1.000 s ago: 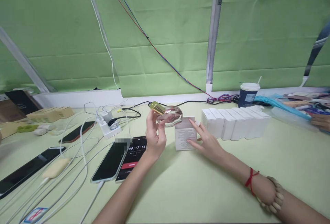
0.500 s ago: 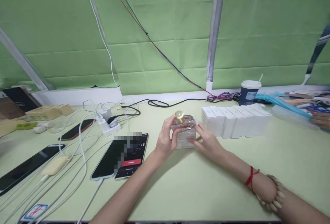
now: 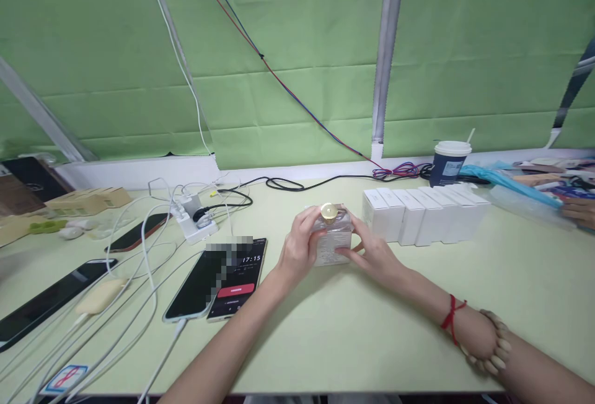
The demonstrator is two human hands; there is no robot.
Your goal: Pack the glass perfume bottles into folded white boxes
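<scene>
Between my two hands, on the pale green table, is a small white box (image 3: 331, 251) with fine print on its front. At its top shows a shiny, clear-looking piece with a round gold cap (image 3: 329, 212); the rest of that piece is hidden. My left hand (image 3: 302, 244) grips the box's left side, thumb across the front, fingertips up by the gold cap. From the right, my right hand (image 3: 372, 251) holds the other side, its thumb on the front and index finger near the top edge.
A row of several white boxes (image 3: 423, 217) stands right of my hands, a lidded cup (image 3: 449, 163) behind it. Phones (image 3: 237, 277), white cables and a power strip (image 3: 195, 224) lie to the left. At the far right, another person's hand (image 3: 579, 212) shows near a pile of items.
The gold cap has shifted slightly right and down and now faces me more. Both hands keep their hold on the box.
</scene>
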